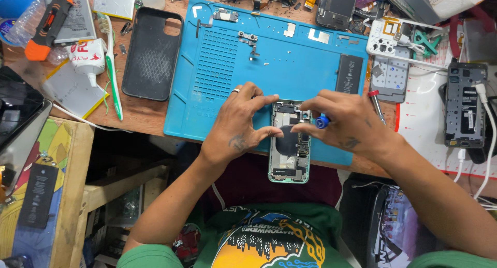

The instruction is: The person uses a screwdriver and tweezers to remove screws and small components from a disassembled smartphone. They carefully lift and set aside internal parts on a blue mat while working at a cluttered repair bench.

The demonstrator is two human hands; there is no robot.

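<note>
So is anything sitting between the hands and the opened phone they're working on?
Nothing visible. The left hand grips the opened phone at its left edge, and the right hand rests over its top right, holding a blue-tipped tool against it.

Illumination is bright, even and overhead. Shadows are short and soft beneath the hands [290,125] on the blue mat [228,81]. Mild glare appears on the white sheet [429,118] at right. Focus is sharp at centre. Edges show slight wide-angle bending. The area under the counter [145,118] is dim.
</note>
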